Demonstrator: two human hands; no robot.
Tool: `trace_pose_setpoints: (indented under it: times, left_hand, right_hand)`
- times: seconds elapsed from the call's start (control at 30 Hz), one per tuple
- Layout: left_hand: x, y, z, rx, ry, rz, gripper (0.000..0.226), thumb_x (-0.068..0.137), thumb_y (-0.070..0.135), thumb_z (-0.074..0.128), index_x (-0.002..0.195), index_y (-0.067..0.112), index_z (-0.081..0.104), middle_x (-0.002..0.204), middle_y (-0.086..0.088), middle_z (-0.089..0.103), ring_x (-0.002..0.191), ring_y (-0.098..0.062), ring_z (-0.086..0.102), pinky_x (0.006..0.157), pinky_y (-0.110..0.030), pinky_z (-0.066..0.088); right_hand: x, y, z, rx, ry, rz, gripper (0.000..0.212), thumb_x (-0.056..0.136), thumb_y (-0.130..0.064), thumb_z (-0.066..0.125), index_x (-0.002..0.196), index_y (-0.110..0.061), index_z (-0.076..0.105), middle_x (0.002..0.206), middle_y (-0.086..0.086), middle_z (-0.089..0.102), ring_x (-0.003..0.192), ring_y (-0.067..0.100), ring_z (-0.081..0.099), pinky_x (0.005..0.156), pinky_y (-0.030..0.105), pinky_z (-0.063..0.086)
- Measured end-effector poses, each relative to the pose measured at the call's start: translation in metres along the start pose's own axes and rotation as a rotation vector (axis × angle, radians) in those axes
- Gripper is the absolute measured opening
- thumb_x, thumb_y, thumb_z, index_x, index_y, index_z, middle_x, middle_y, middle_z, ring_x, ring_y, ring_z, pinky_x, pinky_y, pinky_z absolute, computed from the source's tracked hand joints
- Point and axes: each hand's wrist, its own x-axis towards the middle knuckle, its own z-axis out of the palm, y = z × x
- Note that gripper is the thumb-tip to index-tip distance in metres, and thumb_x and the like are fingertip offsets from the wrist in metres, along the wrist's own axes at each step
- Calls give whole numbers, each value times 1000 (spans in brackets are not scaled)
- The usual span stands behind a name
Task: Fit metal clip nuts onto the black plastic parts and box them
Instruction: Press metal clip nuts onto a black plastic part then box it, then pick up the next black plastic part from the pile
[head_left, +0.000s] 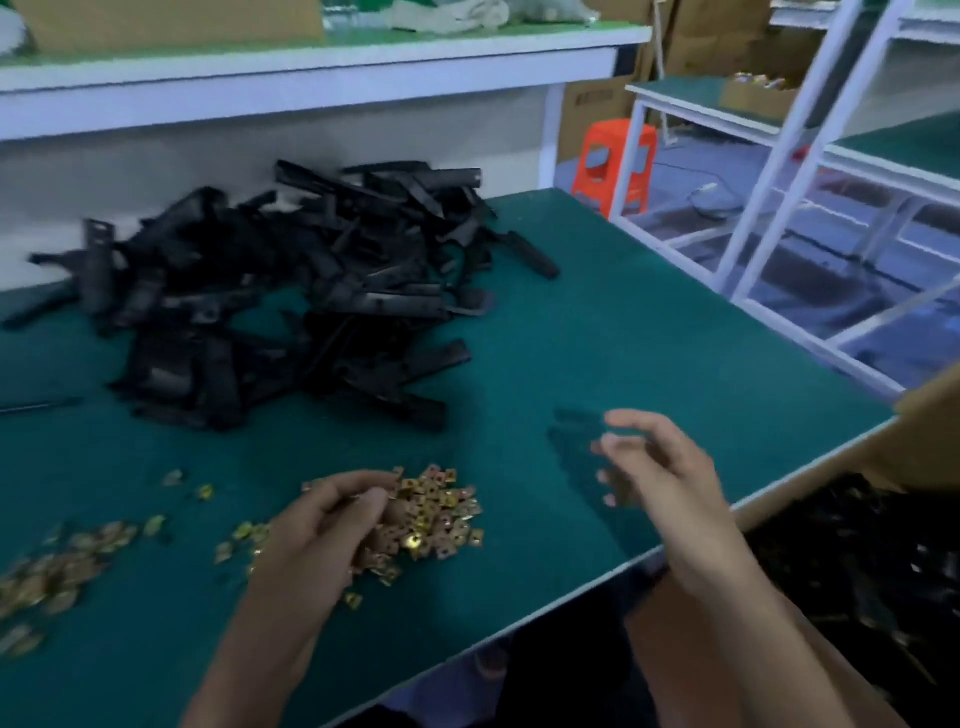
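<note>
Clip nuts (441, 514) lay heaped near the desk (623, 338) front edge; left hand (322, 525) curled into the heap, gathering some. Right hand (660, 467) hovered alongside, fingers loosely bent, seemingly empty, blurred. Step judged: picking nuts. Next calls for fetching from black parts (291, 291) piled farther back. Open desk between; box (857, 571) beyond right edge.

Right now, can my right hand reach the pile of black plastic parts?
Probably yes. The right hand hovers, looks empty, over bare green mat, and nothing stands between it and the pile of black plastic parts.
</note>
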Motion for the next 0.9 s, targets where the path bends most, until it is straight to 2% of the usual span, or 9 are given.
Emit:
trace_pose_setpoints:
  times: [0.1,0.17,0.23,0.3,0.53,0.63,0.7,0.83,0.9]
  left_hand:
    - [-8,0,-13,-23,38,-3,20,100,30,57,99,42,74,94,3,76,75,-11,67,67,-25,52]
    - [-14,0,-20,-29,78,-3,22,100,28,58,95,42,74,93,3,75,74,-11,67,65,-24,52]
    - [-20,0,-26,-38,122,1,24,100,26,58,92,41,75,91,1,75,73,-11,66,68,-28,50]
    - [-26,-2,-33,-41,166,1,25,100,25,58,91,40,76,90,0,75,73,-10,65,69,-30,49]
    - [-36,-12,-56,-53,218,9,20,99,28,59,98,41,74,96,0,76,78,-5,68,66,-23,49]
    - [-30,-10,-51,-48,215,19,21,100,26,59,97,40,75,94,-1,75,76,-7,65,69,-27,50]
    - [-25,-8,-45,-22,207,35,23,100,26,59,95,43,74,94,1,75,75,-6,65,65,-23,52]
    - [-21,3,-34,2,229,77,25,99,26,60,93,46,74,95,7,76,77,-1,66,66,-16,52]
    - [-22,7,-29,-6,234,105,13,92,45,62,99,48,73,104,16,74,90,3,68,72,-16,51]
  right_hand:
    - [30,0,76,-379,-368,-143,23,95,-26,70,117,-26,68,102,-12,72,98,7,66,85,28,54]
    - [51,6,119,-734,-472,-297,52,95,-41,68,142,-23,53,134,-3,61,126,16,54,107,37,44]
    - [65,13,150,-995,-476,-401,70,94,-50,64,153,-21,39,148,5,51,136,27,46,111,45,39]
    - [74,22,168,-1101,-467,-461,67,96,-52,61,152,-21,40,144,7,54,133,31,47,109,47,39]
    - [85,24,175,-622,-467,-334,64,103,-51,50,156,-23,31,158,-1,39,142,17,39,114,38,36]
    - [82,5,175,-292,-364,-185,42,102,-51,49,138,-29,45,134,-5,58,99,-1,66,94,36,54]
    - [79,-10,173,-63,-297,-142,19,105,-43,50,118,-30,51,108,-3,64,76,2,67,85,41,59]
    - [66,-34,149,138,-340,-116,18,107,-35,48,107,-20,59,91,4,68,65,16,63,64,36,57]
    - [49,-35,128,84,-442,-120,20,107,-36,49,104,-22,63,89,4,72,59,20,62,56,32,53]
